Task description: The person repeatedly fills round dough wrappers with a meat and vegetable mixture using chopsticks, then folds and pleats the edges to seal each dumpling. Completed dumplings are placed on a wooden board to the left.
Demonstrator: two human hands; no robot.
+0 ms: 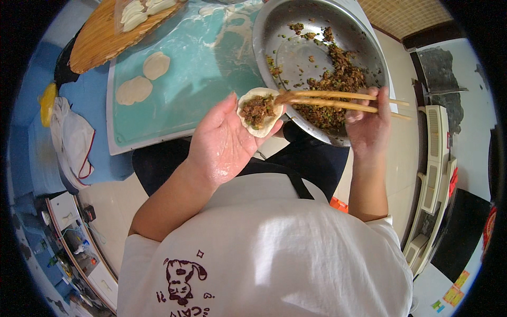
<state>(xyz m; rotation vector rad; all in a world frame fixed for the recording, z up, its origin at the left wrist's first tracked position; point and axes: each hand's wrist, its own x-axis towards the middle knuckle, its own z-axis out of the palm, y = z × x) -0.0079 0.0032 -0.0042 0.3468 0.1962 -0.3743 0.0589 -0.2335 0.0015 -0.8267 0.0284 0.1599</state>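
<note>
On the fingers of my left hand [225, 138], palm up, lies a round dough wrapper [273, 123] with a mound of minced filling [256, 111] on it. My right hand [369, 126] holds a pair of wooden chopsticks [336, 99]; their tips touch or nearly touch the wrapper's right edge beside the filling. Below the chopsticks is a large steel basin [293, 65] with chopped meat and green bits [344, 75], mostly along its right and near sides. Two flat pieces of rolled dough [156, 65] lie on the green mat to the left, touching or nearly touching each other.
The flour-dusted green mat [190, 83] covers the table before me. At the upper left, a round wooden board [95, 43] bears several pale folded dumplings [134, 16]. A white cloth [73, 134] and a yellow object [48, 105] lie on the blue surface at left.
</note>
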